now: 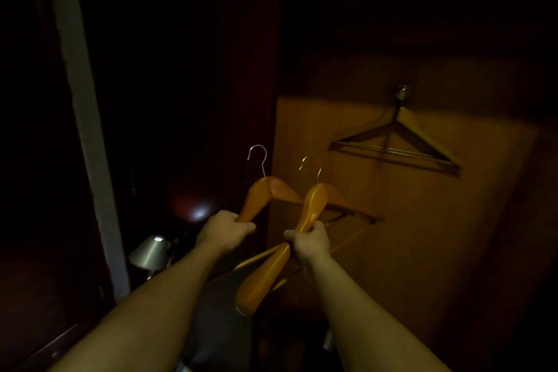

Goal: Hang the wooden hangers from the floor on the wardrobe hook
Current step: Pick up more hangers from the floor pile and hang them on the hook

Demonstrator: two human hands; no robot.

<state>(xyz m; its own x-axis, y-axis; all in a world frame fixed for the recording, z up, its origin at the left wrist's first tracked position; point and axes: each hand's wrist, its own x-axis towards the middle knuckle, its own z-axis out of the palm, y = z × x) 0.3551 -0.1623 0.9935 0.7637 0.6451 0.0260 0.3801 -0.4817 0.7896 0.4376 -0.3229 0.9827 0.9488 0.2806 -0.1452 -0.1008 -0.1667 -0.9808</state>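
Now left hand point(225, 231) grips one hanger point(256, 196), right hand point(311, 240) a second hanger point(314, 202).

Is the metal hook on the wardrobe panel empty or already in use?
In use: at least one dark wooden hanger hangs from the metal hook.

The frame is dim and soft: the left half sinks into near black, the wood panel point(392, 235) at right glows amber, and edges bow.
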